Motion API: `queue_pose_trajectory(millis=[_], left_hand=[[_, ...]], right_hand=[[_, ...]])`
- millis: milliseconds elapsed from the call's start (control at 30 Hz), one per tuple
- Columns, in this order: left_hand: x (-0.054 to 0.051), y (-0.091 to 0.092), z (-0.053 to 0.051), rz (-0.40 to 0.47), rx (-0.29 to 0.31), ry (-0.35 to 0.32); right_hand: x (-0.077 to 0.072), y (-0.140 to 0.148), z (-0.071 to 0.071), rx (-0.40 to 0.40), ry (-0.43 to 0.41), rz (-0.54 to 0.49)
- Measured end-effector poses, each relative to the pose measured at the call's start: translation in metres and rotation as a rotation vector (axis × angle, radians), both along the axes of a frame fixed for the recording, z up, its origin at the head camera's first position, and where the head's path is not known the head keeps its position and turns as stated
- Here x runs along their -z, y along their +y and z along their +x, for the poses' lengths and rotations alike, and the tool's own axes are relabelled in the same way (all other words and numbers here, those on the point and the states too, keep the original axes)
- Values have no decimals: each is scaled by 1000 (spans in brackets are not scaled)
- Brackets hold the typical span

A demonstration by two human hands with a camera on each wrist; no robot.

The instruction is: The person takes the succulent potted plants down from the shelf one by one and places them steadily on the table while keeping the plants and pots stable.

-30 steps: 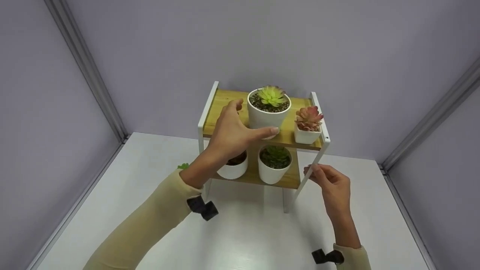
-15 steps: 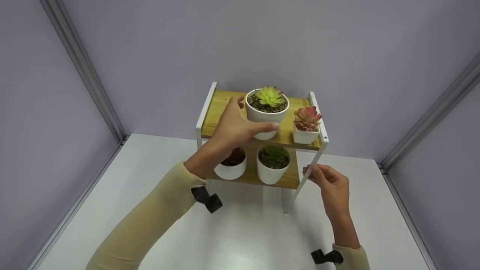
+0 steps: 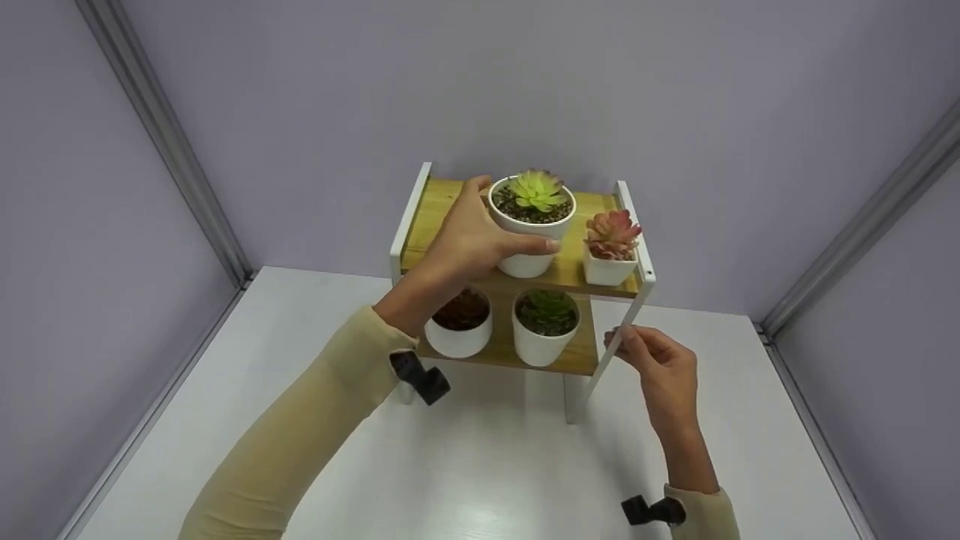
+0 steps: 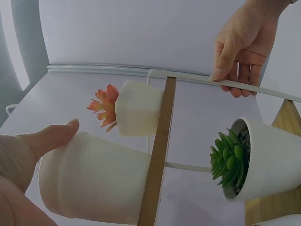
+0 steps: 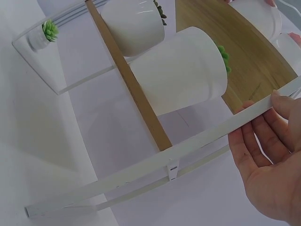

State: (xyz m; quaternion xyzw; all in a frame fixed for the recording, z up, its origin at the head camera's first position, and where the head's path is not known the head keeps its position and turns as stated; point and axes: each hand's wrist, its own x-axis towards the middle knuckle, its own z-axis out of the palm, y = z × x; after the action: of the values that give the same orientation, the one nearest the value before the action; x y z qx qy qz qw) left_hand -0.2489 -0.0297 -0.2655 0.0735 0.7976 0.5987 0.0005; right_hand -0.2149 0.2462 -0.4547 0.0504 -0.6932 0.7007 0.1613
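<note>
Indoors, grey walls (image 3: 337, 90), white surface (image 3: 480, 465); left hand (image 3: 474, 238) grips pot (image 3: 534, 226), right hand (image 3: 667, 375) pinches frame (image 3: 635, 304).

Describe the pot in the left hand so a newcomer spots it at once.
Find the white-framed, two-tier stand. On its upper shelf, the left hand grips a round white pot. Its yellow-green succulent sets it apart from the smaller square pot beside it, which holds a pink one.

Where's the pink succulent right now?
Head view: the pink succulent stands in its square white pot on the top shelf, at the right end, between the white side rail and the round pot the left hand grips.
</note>
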Motion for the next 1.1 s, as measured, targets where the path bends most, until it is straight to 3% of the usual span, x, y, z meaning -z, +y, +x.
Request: queue_pose_trajectory(millis=[200, 500, 833, 1100], left_hand=[[2, 1, -2, 37, 60, 32], [3, 5, -3, 35, 15, 11], [4, 7, -5, 65, 54, 70], [1, 8, -5, 20, 39, 48]], right_hand=[[0, -2, 1, 1, -4, 26], [1, -3, 1, 1, -15, 13], [1, -2, 1, -2, -9, 3], [2, 0, 0, 0, -5, 10]])
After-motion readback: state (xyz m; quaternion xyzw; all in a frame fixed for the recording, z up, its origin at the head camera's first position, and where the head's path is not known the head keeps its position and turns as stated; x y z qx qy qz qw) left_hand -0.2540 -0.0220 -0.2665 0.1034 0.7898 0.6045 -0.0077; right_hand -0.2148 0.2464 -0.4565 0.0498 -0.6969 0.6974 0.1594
